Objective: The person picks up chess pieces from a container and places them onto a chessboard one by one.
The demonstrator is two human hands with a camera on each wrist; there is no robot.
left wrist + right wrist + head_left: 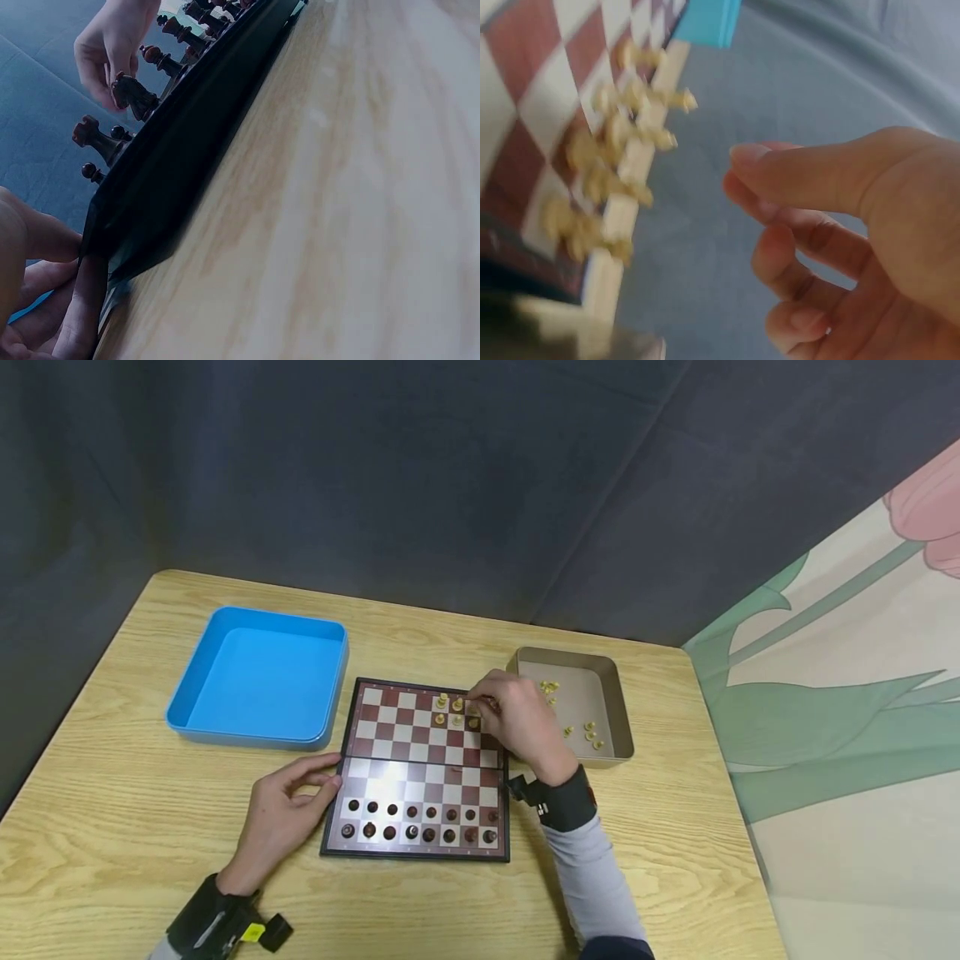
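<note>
A folding chessboard [420, 768] lies on the table, with two rows of dark chess pieces [412, 832] along its near side. Several gold chess pieces [442, 701] stand near its far right corner. My left hand [281, 810] holds the board's left edge between thumb and fingers; in the left wrist view the fingertips [86, 292] meet that dark edge. Over the far right corner, my right hand [521, 718] hovers by the gold pieces. In the right wrist view its thumb and fingers [810, 180] are loosely bent, apart from the blurred gold pieces [634, 135], with nothing visible between them.
A beige box [618, 710] at the board's right contains several more gold pieces [590, 735]. To the left stands a blue tray [258, 739]. A dark curtain [420, 510] hangs behind the wooden table [675, 860].
</note>
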